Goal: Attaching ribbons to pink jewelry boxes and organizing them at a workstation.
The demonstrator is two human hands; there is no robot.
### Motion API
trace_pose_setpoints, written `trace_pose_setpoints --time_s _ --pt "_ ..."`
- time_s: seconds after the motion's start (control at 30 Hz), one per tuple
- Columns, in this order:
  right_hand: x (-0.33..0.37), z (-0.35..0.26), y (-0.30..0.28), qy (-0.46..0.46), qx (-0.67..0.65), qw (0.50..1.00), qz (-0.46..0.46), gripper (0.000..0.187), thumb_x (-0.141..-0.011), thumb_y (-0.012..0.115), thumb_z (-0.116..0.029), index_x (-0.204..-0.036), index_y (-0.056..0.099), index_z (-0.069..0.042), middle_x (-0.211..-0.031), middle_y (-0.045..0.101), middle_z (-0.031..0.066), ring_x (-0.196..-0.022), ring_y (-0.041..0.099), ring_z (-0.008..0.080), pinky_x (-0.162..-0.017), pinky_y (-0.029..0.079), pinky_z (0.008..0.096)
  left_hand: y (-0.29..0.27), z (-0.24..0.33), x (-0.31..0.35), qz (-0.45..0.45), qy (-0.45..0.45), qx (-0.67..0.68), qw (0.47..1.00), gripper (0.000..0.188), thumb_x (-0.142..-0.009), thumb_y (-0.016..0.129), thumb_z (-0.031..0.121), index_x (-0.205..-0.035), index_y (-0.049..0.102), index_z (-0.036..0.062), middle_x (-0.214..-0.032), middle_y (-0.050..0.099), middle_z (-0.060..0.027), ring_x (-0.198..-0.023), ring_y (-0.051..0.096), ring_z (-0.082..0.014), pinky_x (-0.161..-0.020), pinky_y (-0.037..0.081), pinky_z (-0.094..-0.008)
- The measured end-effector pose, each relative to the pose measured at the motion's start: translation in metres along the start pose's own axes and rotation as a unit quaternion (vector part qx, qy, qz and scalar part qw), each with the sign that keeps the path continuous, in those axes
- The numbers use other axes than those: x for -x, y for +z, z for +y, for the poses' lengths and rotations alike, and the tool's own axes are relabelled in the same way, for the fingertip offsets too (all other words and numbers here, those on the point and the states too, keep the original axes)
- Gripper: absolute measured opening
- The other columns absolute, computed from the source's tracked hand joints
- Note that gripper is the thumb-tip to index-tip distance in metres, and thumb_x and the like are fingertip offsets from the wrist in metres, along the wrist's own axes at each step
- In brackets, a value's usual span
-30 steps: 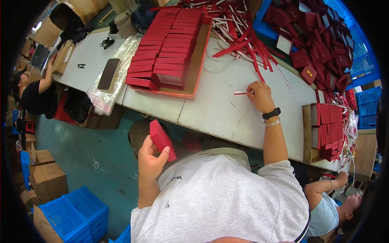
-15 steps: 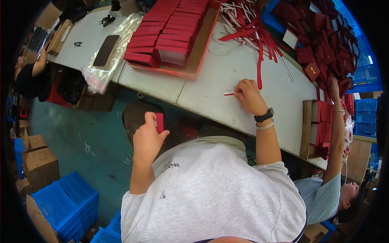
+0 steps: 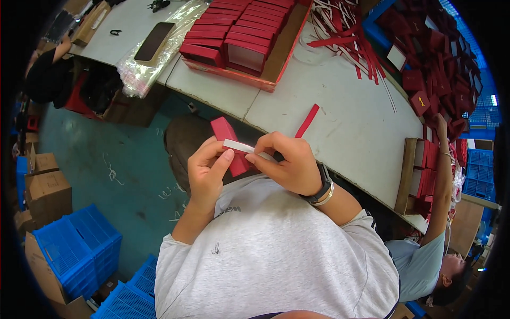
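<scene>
My left hand (image 3: 207,169) is closed around a small red box (image 3: 223,129), in front of my body near the table edge. A white strip end (image 3: 237,145) lies across the box, pinched at its right by my right hand (image 3: 291,162). Beyond the right hand a red ribbon length (image 3: 307,121) sticks up over the table; it looks like the other part of the same strip, but my fingers hide the join. My left thumb rests close to the strip's white end.
A shallow carton (image 3: 269,84) of red boxes stands on the white table (image 3: 340,133). Behind lie loose ribbons (image 3: 348,42); left, a phone (image 3: 154,41) on plastic bags. At the right, a co-worker's arm (image 3: 442,181) reaches toward heaped dark red boxes (image 3: 435,80). Blue crates (image 3: 79,250) stand lower left.
My right hand has come left and down from the table with the strip to the box. The long red ribbon has left the pile's front. My left hand has moved slightly right, tilting the box.
</scene>
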State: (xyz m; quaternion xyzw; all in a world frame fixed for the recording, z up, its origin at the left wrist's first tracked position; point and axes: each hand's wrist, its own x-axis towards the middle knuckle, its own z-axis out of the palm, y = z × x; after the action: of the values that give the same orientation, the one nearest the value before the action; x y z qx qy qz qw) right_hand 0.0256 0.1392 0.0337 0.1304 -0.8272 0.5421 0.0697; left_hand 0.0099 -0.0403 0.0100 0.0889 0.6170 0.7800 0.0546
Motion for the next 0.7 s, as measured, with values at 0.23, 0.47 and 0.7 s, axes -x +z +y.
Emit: trace_pose_setpoints --time_s 0.23,0.47,0.7 --pt "-0.008 -0.001 0.004 -0.091 0.096 0.991 0.027 0.017 -0.073 0.073 -0.007 -0.085 0.060 -0.004 -0.079 0.063 0.0068 -0.066 0.059 0.0172 -0.056 0.046 0.0259 -0.002 -0.001 0.006 0.042 0.033 -0.086 0.995 0.009 -0.082 0.059 -0.003 -0.089 0.063 -0.0067 -0.078 0.054 -0.0035 -0.065 0.049 -0.0085 -0.056 0.038 -0.0206" --pt "-0.006 -0.005 0.012 -0.179 0.237 0.955 -0.019 0.018 -0.070 0.070 -0.009 -0.086 0.063 -0.003 -0.088 0.063 0.0068 -0.076 0.060 0.0221 -0.065 0.050 0.0317 0.003 -0.001 0.005 0.005 0.158 -0.346 0.925 0.010 -0.071 0.066 0.000 -0.082 0.065 -0.0013 -0.062 0.050 -0.0095 -0.049 0.047 -0.0190 -0.045 0.037 -0.0288" --pt "-0.009 0.008 0.011 -0.133 0.144 0.980 -0.045 0.013 -0.069 0.069 -0.006 -0.081 0.064 -0.004 -0.084 0.064 0.0057 -0.075 0.061 0.0224 -0.064 0.051 0.0316 0.001 -0.006 0.007 -0.019 0.146 -0.361 0.921 0.008 -0.072 0.066 0.000 -0.080 0.065 -0.0002 -0.062 0.049 -0.0095 -0.050 0.047 -0.0197 -0.044 0.037 -0.0299"
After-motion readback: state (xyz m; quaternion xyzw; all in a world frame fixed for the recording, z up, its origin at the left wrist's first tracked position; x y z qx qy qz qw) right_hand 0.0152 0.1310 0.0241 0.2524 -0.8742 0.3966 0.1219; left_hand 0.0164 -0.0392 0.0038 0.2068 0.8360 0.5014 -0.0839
